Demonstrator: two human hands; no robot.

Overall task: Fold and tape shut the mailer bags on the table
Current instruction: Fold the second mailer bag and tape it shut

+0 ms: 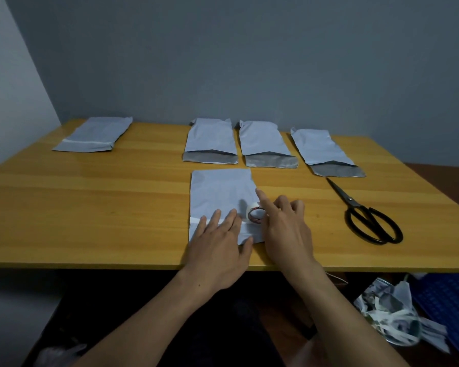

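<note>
grey-blue wall point(249, 62) stands behind a yellow wooden table point(90, 207) that carries five pale blue mailer bags. at the far left lies the taped bag point(96, 135), its flap folded over and held by a white strip across it. along the far edge to the right lie three open bags, the first point(210, 139), the second point(263, 141) and the third point(321, 149), each with its mouth toward the near side and a silvery grey lining showing; whether anything is inside them cannot be told. the near bag point(217, 192) lies in the middle of the table close to the near edge, its flap folded, with a white tape strip point(196, 220) running across the fold from its left edge. the left hand point(217, 250) lies flat on this strip with fingers straight and spread, pressing it down. the right hand point(286, 231) is just right of it, index finger stretched out over the bag and the other fingers curled; a small tape roll point(255, 215) stands on edge against its thumb side, and whether the hand actually grasps the roll cannot be told. reddish print on the roll's core is too small to read. black scissors point(368, 215) lie closed on the table to the right, blades pointing at the third open bag. below the table's near right corner a clear plastic bag point(390, 316) holds white paper strips and scraps, beside a blue crate point(451, 308).
</note>
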